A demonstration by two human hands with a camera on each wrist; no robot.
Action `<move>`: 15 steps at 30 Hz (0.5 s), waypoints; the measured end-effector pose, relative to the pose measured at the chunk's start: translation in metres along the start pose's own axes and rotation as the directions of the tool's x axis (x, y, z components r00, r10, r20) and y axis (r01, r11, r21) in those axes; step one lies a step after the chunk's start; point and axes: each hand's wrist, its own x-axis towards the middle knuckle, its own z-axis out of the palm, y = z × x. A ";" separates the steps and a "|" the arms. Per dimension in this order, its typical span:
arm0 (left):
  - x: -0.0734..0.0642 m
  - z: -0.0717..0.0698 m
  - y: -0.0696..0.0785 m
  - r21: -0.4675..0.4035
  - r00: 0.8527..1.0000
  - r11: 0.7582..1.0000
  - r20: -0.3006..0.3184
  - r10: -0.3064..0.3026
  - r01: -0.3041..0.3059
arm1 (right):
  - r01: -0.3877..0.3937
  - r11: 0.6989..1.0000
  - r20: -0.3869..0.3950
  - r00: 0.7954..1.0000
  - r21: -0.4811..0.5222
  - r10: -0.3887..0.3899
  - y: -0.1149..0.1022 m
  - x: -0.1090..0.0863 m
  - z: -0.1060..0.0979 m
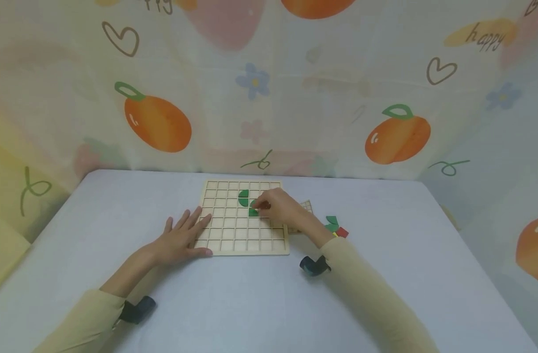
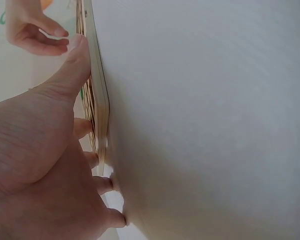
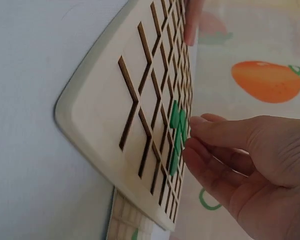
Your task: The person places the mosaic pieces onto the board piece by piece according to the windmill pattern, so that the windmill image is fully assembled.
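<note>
From where I watch, the wooden board [image 1: 227, 223] lies flat on the white table [image 1: 233, 304], near its far side, with little squares all over it. Two green pieces [image 1: 243, 201] sit on it, one above the other, like half a circle. Another green piece [image 1: 253, 212] sits lower and to the right, just by the fingertips of the right hand [image 1: 277, 206]. Those fingers are bent, tips close together, but I can't tell if they pinch anything. The left hand [image 1: 176, 243] has its fingers spread out and grabs nothing; it rests at the board's left edge. A small board with squares [image 1: 307, 206] pokes out past the right edge. Next to it are loose green bits [image 1: 332, 228] and a red bit [image 1: 342, 232]. Behind the table hangs a cloth [image 1: 207, 98] with big oranges.
</note>
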 end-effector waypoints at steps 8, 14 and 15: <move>0.002 0.001 0.000 0.000 1.000 1.000 0.001 0.007 -0.007 | 0.022 0.998 -0.008 1.000 -0.062 -0.023 0.015 -0.018 -0.017; 0.002 0.001 0.000 0.017 1.000 1.000 0.004 -0.005 0.005 | 0.002 0.997 -0.018 1.000 -0.074 -0.004 0.027 -0.029 -0.029; 0.002 0.001 0.001 0.018 1.000 1.000 0.004 -0.006 0.006 | -0.007 0.997 -0.019 1.000 -0.071 0.006 0.028 -0.032 -0.031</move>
